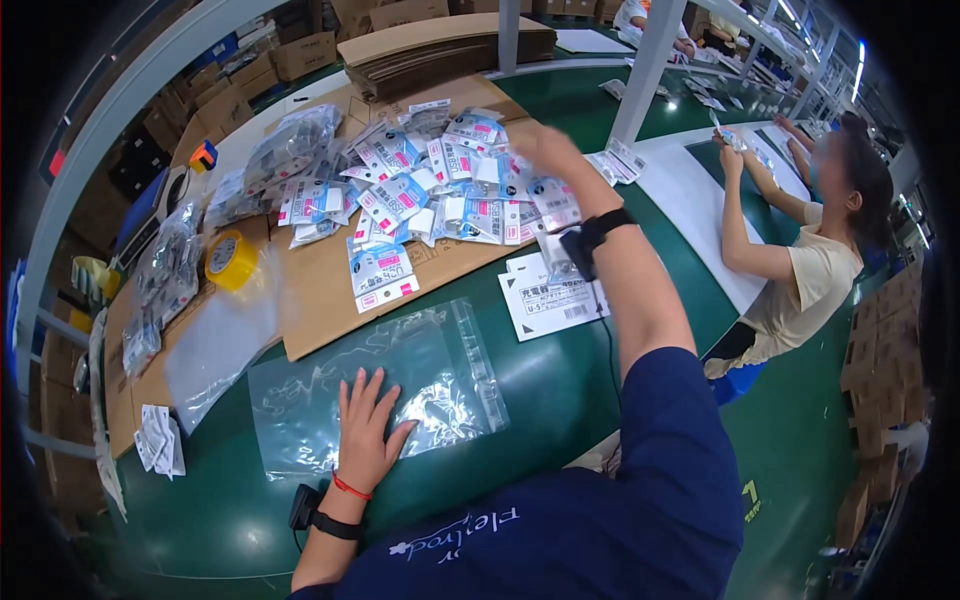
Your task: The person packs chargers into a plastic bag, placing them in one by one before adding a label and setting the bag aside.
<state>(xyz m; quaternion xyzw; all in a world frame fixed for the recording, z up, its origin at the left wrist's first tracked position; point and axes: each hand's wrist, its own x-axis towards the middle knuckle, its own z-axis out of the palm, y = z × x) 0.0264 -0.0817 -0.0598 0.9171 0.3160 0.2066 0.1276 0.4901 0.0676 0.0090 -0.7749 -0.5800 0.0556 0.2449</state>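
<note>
My left hand (368, 430) lies flat with fingers apart on a clear plastic bag (300, 400), which is spread on the green tabletop (560, 375). Across the table, my right hand (553, 158) reaches to the right side of a heap of small blue, pink and white charger packets (395, 205). Motion smears its fingers, so I cannot tell whether it grips anything. One packet (383, 275) rests at the heap's near edge. White printed labels (550, 308) lie below my right forearm, beside the cardboard sheet (310, 325) under the heap.
On the left are a roll of yellow tape (232, 262), another clear bag (215, 355), bundled packets (170, 270) and white slips (160, 440). Flat cardboard (430, 60) is stacked behind, near a metal post (650, 75). A co-worker (800, 260) handles packets at the right.
</note>
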